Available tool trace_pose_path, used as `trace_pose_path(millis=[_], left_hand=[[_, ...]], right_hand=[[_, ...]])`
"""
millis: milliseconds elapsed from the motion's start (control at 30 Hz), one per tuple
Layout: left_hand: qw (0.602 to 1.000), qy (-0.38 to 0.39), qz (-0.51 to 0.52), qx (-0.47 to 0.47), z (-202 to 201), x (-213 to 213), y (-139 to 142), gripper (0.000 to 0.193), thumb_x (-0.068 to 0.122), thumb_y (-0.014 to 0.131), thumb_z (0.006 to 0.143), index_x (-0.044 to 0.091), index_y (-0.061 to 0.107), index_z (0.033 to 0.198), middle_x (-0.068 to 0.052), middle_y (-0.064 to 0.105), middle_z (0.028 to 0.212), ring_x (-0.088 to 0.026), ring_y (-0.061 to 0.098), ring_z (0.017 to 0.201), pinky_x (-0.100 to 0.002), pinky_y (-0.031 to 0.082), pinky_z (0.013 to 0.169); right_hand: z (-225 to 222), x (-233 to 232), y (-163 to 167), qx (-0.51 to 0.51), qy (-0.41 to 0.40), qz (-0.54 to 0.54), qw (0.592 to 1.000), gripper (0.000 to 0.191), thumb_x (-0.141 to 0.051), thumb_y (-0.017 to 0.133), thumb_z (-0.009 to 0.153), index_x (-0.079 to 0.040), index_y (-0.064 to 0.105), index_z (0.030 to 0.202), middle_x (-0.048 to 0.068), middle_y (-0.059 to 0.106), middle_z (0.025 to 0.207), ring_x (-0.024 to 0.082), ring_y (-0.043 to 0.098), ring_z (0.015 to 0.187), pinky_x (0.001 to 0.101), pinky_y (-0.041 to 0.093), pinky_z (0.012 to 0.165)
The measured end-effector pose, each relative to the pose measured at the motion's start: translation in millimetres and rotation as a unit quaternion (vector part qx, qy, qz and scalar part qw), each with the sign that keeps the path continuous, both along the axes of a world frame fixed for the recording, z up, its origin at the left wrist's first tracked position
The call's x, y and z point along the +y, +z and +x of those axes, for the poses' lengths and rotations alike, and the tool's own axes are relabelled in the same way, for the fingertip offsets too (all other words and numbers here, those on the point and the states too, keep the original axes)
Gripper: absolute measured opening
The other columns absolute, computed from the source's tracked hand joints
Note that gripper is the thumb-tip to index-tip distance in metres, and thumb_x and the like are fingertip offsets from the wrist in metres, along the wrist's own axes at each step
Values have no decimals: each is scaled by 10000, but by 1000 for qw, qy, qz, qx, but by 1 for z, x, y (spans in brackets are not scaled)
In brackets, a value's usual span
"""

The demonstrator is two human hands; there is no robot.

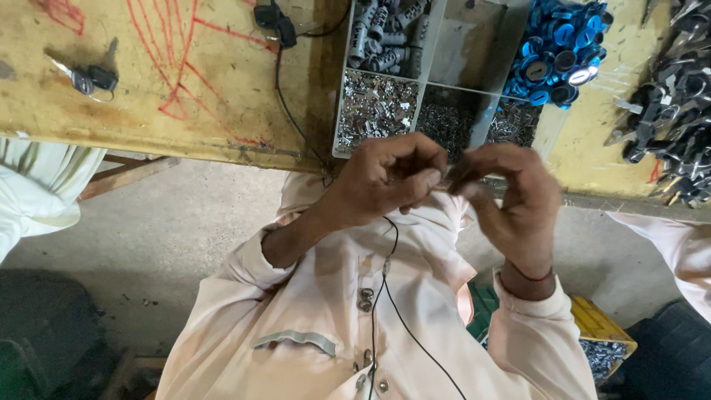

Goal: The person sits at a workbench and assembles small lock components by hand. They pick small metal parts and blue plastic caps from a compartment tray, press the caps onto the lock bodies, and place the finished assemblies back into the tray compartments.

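My left hand [389,181] and my right hand [511,196] meet in front of my chest, at the near edge of the yellow workbench [185,111]. The fingertips of both hands pinch together on a small metal part [445,178] that is mostly hidden between them. Just beyond my hands stands a grey divided tray [426,81] with compartments of small silver metal pieces and cylindrical parts [385,33]. A pile of blue round caps [559,48] lies to the right of the tray.
Dark metal parts [678,111] are heaped at the bench's right end. A key [92,78] and a black cable [285,96] lie on the left of the bench. Other people's pale sleeves show at the left [37,185] and at the right [666,241]. A yellow crate [603,337] stands on the floor.
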State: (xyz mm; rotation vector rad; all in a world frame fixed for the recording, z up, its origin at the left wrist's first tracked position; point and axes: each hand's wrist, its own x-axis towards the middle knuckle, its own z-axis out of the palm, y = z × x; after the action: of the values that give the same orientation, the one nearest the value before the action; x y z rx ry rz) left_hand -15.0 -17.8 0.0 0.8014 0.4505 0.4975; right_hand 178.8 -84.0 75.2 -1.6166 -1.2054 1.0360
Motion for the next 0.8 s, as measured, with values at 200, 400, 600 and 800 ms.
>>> trace_pose_path(millis=[200,400,600,800], left_hand=[[999,15,-24,-43,3,10,-16,145,97,617,1046,-14,607,1139,-19,616,865,-70,595,709,-245,525,648],[998,10,22,-59,0,10,-17,112,54,613,1032,-21,609,1115,-13,618,914,-68,607,764,-242,545,717],[998,-9,1,-62,5,9,-16,91,36,631,1026,-21,615,1094,-27,618,897,-70,595,755,-243,529,708],[987,68,-72,-124,2,12,-10,82,79,612,1035,20,595,1090,-40,668,920,-91,664,817,-263,573,706]], right_hand=[[5,77,24,-385,141,189,892,153,98,803,974,23,713,1072,139,666,1022,301,637,949,388,505,816],[-7,137,-36,-514,211,259,790,169,-17,690,907,-11,641,1069,150,610,1018,351,591,1002,456,454,836],[2,143,-29,-515,234,177,805,202,-31,739,943,-32,613,1101,148,619,1004,356,625,928,469,475,763],[21,81,22,-77,175,-51,980,364,23,796,853,-46,628,1169,82,679,1078,191,686,927,286,562,764]])
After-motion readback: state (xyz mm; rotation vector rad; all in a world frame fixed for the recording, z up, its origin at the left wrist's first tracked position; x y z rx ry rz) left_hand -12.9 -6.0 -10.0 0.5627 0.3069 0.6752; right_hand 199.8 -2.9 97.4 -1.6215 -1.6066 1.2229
